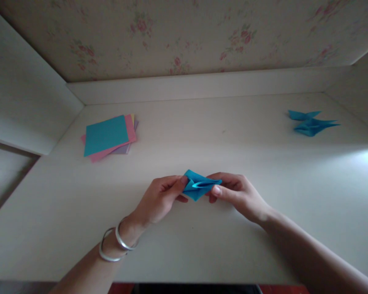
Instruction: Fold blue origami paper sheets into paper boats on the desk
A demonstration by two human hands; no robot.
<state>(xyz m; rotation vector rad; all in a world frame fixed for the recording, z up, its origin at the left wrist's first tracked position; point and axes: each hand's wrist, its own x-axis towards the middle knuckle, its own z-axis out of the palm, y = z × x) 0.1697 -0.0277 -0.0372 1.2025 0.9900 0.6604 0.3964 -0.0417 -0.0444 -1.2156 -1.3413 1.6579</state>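
Observation:
A piece of folded blue origami paper (198, 185) is held between my two hands above the white table, its layers partly spread along the middle. My left hand (161, 197) pinches its left end, thumb on top and fingers beneath. At the narrow right end, my right hand (235, 194) has thumb and fingers closed about the pointed tip. Two silver bangles circle my left wrist. The underside of the folded paper and some fingertips are hidden.
A stack of square coloured paper (106, 135), blue on top of pink, purple and yellow, lies at the back left. Folded blue paper figures (313, 125) rest at the back right. The white table (184, 249) meets a raised back edge and side panels.

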